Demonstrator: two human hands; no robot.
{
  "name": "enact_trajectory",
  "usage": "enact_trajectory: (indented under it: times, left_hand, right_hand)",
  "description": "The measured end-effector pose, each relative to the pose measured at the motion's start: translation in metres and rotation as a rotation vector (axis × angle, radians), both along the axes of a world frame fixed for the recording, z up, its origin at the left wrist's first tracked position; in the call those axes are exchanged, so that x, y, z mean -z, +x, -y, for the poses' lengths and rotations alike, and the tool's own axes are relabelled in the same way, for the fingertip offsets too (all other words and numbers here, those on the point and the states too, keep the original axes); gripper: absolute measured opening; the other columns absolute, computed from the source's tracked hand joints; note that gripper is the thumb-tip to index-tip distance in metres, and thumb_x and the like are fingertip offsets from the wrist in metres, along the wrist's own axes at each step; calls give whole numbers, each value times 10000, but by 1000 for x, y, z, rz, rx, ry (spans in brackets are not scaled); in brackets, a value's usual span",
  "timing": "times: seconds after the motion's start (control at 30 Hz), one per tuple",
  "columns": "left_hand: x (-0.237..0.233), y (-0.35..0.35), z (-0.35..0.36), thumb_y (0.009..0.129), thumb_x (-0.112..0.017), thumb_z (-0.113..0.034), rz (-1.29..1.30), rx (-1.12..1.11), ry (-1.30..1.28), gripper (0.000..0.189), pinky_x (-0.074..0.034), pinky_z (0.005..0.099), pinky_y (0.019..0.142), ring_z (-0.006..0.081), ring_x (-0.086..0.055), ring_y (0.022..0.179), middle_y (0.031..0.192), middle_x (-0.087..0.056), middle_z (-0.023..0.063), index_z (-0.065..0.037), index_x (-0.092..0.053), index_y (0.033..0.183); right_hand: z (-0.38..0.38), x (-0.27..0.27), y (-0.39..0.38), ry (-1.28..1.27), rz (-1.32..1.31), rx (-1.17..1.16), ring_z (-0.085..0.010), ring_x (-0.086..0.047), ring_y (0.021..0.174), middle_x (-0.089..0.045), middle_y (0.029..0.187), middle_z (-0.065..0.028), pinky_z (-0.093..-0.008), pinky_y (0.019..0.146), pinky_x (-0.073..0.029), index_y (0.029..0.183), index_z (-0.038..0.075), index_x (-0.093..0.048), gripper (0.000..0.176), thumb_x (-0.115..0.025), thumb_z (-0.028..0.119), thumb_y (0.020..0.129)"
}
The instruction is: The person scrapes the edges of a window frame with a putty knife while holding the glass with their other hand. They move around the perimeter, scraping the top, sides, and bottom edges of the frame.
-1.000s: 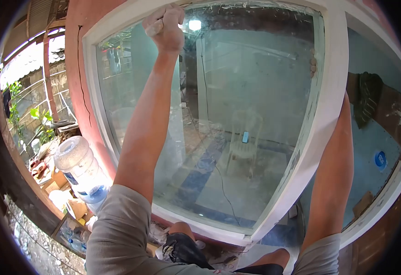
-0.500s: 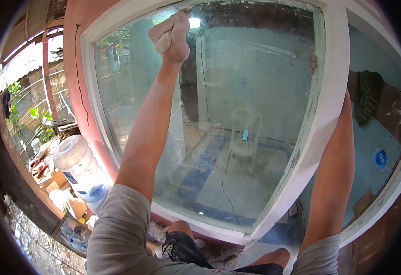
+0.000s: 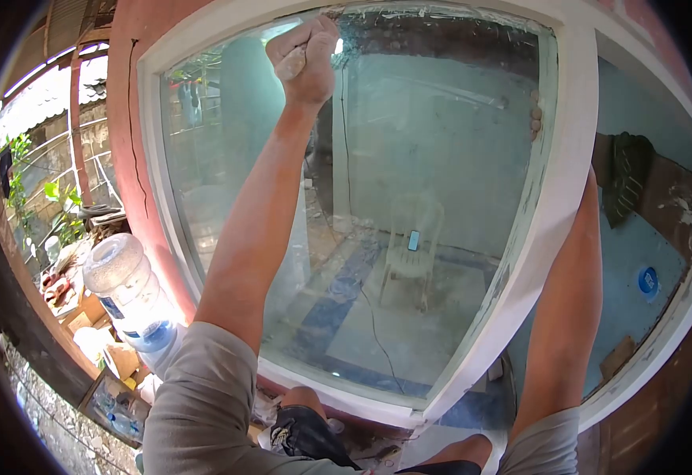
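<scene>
My left hand (image 3: 308,59) is raised to the top edge of the window pane (image 3: 433,142), upper left of centre. It is closed, with a pale putty-like lump (image 3: 290,65) showing at the palm side; its fingertips are turned away and partly hidden. My right arm (image 3: 565,301) reaches through the opening on the right and passes behind the white window frame (image 3: 571,111). Through the glass, only the fingertips of my right hand (image 3: 536,116) show, curled round the inner side of the upright post. The rest of that hand is hidden by the post.
Behind the glass stand a plastic chair (image 3: 411,265) with a phone (image 3: 414,240) on it. A large water bottle (image 3: 128,289) stands at left beside the pink wall (image 3: 128,103). Dark cloth (image 3: 629,178) and a blue round lid (image 3: 648,280) are at right.
My left hand has shifted slightly right along the top edge, still closed. The view has moved a little; my right fingertips stay at the post.
</scene>
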State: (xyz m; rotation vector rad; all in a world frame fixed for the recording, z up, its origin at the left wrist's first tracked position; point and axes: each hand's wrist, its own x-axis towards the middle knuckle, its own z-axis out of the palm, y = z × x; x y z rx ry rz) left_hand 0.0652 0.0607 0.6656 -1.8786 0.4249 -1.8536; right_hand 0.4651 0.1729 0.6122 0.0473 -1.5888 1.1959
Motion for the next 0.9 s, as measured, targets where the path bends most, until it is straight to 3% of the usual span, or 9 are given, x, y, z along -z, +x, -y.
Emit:
enact_trajectory:
  times: [0.1, 0.3, 0.47, 0.63, 0.9]
  left_hand:
    - [13, -1, -2, 778, -504, 70, -4, -64, -7, 210, -293, 278, 510, 126, -362, 575, 600, -435, 39, 37, -383, 608]
    - [-18, -8, 8, 787, -498, 40, 6, -29, -3, 224, -304, 284, 517, 132, -358, 561, 585, -428, 46, 47, -376, 599]
    - [3, -18, 1, 784, -484, 39, -45, -5, -30, 228, -308, 290, 517, 133, -358, 563, 584, -425, 47, 46, -370, 588]
    - [-13, -9, 9, 866, -478, 5, 22, -25, -35, 311, -314, 325, 550, 160, -328, 533, 580, -339, 25, -52, -309, 610]
    - [-28, -28, 7, 840, -486, 3, -97, 15, -89, 290, -338, 336, 559, 163, -360, 547, 580, -363, 30, -38, -332, 598]
  right_hand:
    - [-1, -1, 0, 35, 5, 22, -133, -628, 814, -613, 949, -45, -250, 746, -555, 1347, -1, -553, 552, -659, 398, 980]
    - [-11, -3, 4, 34, 43, -116, -142, -618, 827, -604, 960, -53, -257, 751, -569, 1361, -17, -532, 581, -661, 399, 976]
    - [-15, -5, 6, 62, 39, -54, -156, -618, 842, -597, 970, -65, -261, 759, -576, 1366, -28, -524, 614, -668, 419, 970]
    - [-14, -6, 6, 76, 37, -91, -157, -621, 851, -595, 966, -70, -262, 762, -578, 1376, -41, -517, 635, -672, 422, 969]
    - [-17, -4, 3, 49, 14, -93, -153, -630, 829, -597, 957, -67, -259, 754, -574, 1374, -38, -526, 617, -668, 412, 977]
